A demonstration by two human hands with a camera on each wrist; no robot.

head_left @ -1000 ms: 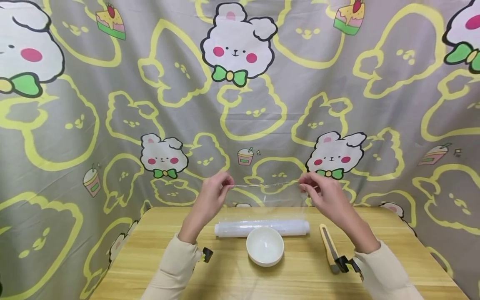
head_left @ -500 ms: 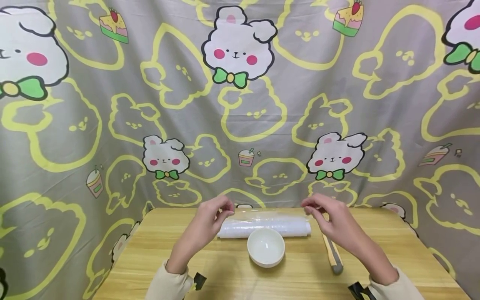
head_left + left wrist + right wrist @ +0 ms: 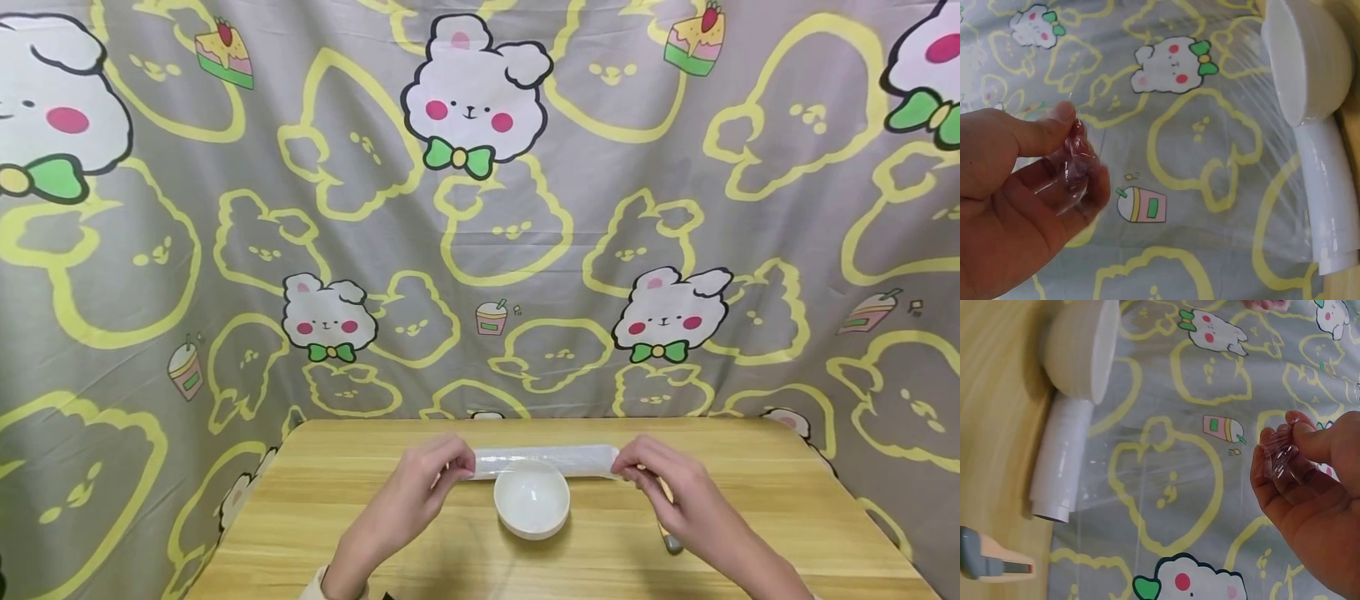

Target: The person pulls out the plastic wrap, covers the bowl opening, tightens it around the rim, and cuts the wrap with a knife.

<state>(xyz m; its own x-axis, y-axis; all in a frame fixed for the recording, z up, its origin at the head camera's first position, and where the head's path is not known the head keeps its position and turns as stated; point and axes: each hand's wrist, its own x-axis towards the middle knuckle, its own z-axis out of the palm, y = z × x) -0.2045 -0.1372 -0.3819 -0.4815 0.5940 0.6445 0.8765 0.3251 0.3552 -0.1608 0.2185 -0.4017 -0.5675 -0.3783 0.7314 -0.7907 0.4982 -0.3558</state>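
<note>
A soft grey cloth [image 3: 390, 250], gently creased and printed with yellow outlines and white rabbits, hung behind the wooden table [image 3: 337, 471], whose smooth top had a pale yellow grain. Thin, clear, glossy film [image 3: 1077, 156] stretched between the person's two hands, above the table, and ran to the smooth white roll [image 3: 577, 458], a long cylinder lying crosswise. The left hand [image 3: 423, 485] pinched one crumpled corner of the film between thumb and curled fingers; the right hand [image 3: 675, 483] gripped the opposite corner likewise. The round, shiny white bowl [image 3: 532, 500] stood upright just before the roll's middle. The slim utility knife [image 3: 994, 565], orange with a grey end, lay beneath the right hand, partly hidden in the head view.
</note>
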